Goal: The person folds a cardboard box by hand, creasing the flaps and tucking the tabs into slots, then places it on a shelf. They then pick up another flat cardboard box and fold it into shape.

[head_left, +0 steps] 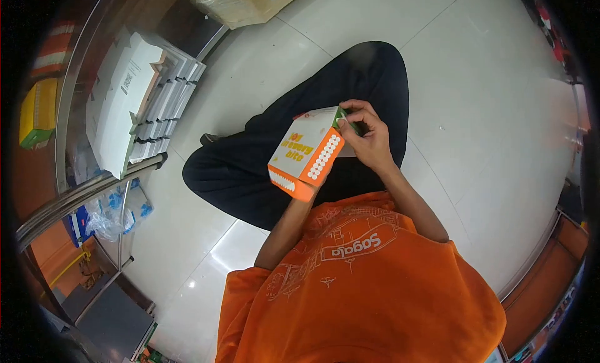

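Observation:
A small printed cardboard food box (297,147), white on top with orange and green sides, is held tilted above my lap. The words "joy in every bite" show on its white face. Underneath it, my left hand (310,192) supports the box; its fingers are hidden by the cardboard. At the far right end of the box, my right hand (369,135) pinches the green edge between thumb and fingers.
A stack of flat white cardboard (134,100) leans by a metal-railed shelf (94,194) on the left. A yellow box (39,113) sits on that shelf. Clear plastic bags (115,210) lie below. A plastic-wrapped carton (244,4) stands ahead on the tiled floor (462,107).

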Motion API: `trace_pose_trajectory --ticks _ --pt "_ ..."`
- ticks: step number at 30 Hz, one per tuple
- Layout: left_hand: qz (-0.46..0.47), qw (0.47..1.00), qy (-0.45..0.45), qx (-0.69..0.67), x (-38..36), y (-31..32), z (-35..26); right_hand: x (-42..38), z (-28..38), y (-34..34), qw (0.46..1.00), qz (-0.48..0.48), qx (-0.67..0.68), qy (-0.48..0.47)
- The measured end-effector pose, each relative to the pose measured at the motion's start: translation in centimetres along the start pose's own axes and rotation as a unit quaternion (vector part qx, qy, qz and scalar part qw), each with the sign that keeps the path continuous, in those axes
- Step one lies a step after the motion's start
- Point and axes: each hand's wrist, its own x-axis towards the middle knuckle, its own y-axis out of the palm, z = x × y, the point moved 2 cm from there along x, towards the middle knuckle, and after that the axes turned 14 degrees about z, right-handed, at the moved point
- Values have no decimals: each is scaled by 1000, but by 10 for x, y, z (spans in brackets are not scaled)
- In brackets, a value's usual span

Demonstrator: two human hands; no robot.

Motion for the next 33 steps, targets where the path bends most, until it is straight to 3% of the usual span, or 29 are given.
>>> trace_pose_trajectory --ticks 4,10,14,16,20,22,33 --pt "-26 996 50 -72 -6 2 12 6 10 -8 996 75 -14 -36" --pt "-23 997 40 -59 -11 -4 11 11 28 -19 983 145 -58 -92" --pt "-20 997 39 -58 -12 -6 9 11 35 -25 978 178 -85 -73" --pt "-19 997 41 -63 -10 -5 9 9 45 -27 964 193 -175 -45" --pt "-20 997 43 -69 -8 -6 6 0 56 -18 964 142 -218 -62" --pt "-19 997 42 -69 -8 -7 5 -2 52 -18 983 97 -149 -48" --pt "-21 997 18 -76 -14 -11 -4 -3 66 -18 976 102 -178 -78"
